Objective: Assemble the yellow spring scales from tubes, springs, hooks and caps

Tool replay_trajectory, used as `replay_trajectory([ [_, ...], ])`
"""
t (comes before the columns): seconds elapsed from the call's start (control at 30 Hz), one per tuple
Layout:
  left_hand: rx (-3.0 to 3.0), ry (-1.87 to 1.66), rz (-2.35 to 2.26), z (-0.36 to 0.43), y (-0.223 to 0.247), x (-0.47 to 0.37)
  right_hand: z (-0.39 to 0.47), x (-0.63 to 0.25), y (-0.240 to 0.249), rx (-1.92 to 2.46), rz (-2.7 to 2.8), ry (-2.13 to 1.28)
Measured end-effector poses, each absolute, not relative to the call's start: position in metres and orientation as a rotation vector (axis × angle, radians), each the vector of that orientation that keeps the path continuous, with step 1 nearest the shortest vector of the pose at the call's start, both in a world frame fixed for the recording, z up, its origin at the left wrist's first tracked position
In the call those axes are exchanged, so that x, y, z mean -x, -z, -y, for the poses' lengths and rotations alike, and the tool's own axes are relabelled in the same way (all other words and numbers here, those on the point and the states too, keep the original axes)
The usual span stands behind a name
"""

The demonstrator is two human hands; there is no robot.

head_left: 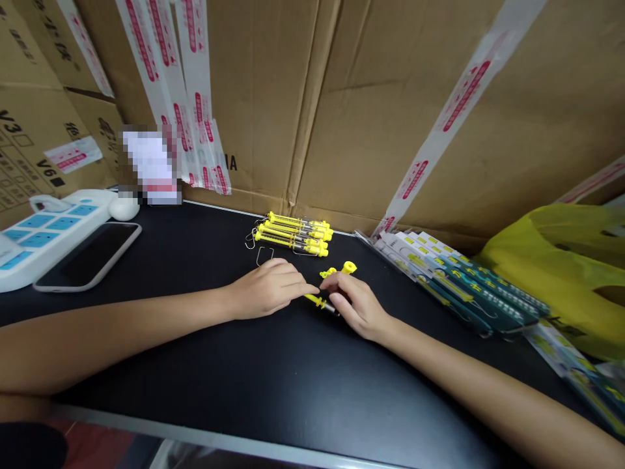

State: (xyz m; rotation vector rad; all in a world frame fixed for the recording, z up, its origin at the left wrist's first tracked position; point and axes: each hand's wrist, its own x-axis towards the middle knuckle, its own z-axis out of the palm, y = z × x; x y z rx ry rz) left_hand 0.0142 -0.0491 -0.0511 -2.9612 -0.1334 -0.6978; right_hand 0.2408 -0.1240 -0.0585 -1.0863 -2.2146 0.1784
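Black table, pile beyond the tool, left hand closed on the tool's yellow end, right hand half-curled at its metal end, hold there unclear.

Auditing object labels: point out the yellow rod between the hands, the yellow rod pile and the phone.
Yellow rod (319,301), head view: its yellow part.
Rod pile (289,232), head view: mid-pile.
Phone (90,256), head view: dark screen.

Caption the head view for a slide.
Left hand and right hand at a yellow rod over a black table, similar rods beyond.
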Motion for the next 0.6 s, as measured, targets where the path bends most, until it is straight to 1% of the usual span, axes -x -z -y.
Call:
replay_trajectory([
  [0.1, 2.837, 0.763, 0.062, 0.051, 0.051, -0.014, 0.125, -0.242, 0.059, 1.061, 2.184, -0.174],
  [0.23, 2.623, 1.023, 0.004, 0.052, 0.052, -0.013, 0.124, -0.242, 0.062, 1.109, 2.189, -0.193],
  [0.3, 2.574, 1.091, -0.020, 0.052, 0.052, -0.013, 0.123, -0.241, 0.066, 1.150, 2.168, -0.207],
  [0.43, 2.732, 0.958, 0.002, 0.053, 0.054, -0.013, 0.120, -0.241, 0.072, 1.140, 2.087, -0.241],
  [0.6, 2.917, 0.840, 0.122, 0.052, 0.056, -0.015, 0.121, -0.240, 0.064, 1.076, 2.261, -0.188],
])
